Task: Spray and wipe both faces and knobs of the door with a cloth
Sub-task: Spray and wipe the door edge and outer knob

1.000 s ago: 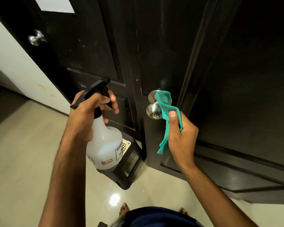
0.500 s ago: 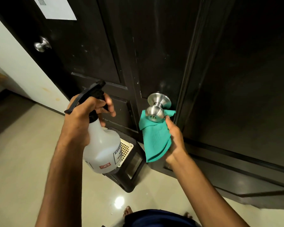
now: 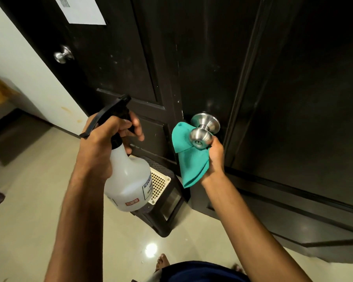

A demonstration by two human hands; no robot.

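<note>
As the wipe reaches the hardware: a person is working a teal cloth (image 3: 194,159) around the steel knob (image 3: 201,137) of a dark door (image 3: 293,98), right of centre in the frame.

Right hand: the right hand (image 3: 216,157) is gripping the cloth from below, fingers curled into the fabric and pressing it against the underside and left flank of the knob; the free end is hanging down toward the lower middle.

Left hand: the left hand (image 3: 108,137) is clasping the neck of a translucent spray bottle (image 3: 128,180) at centre left, fingers wrapped beneath the black trigger head, nozzle pointing toward the upper left.

Step in hand: judging by the task, the knob is being wiped, with door faces probably still needing attention.

Doing it well: the cloth should be wrapping fully round the ball and the narrow stem behind it, twisting rather than dabbing, and reaching the round plate against the wood; the keyhole face is worth a pass too. Keeping the bottle clear of the wet door is sensible.

Second knob: another knob (image 3: 62,55) is showing at upper left on a further door panel.

Writing: the bottle's label is showing the letters "KISS" before curving out of sight; a small red-bordered sticker lower down is too blurred to read. A white sheet (image 3: 84,11) at the top left is carrying print too small to make out.

Below: a black stool with a cream lattice top (image 3: 158,186) is standing on the pale floor.
</note>
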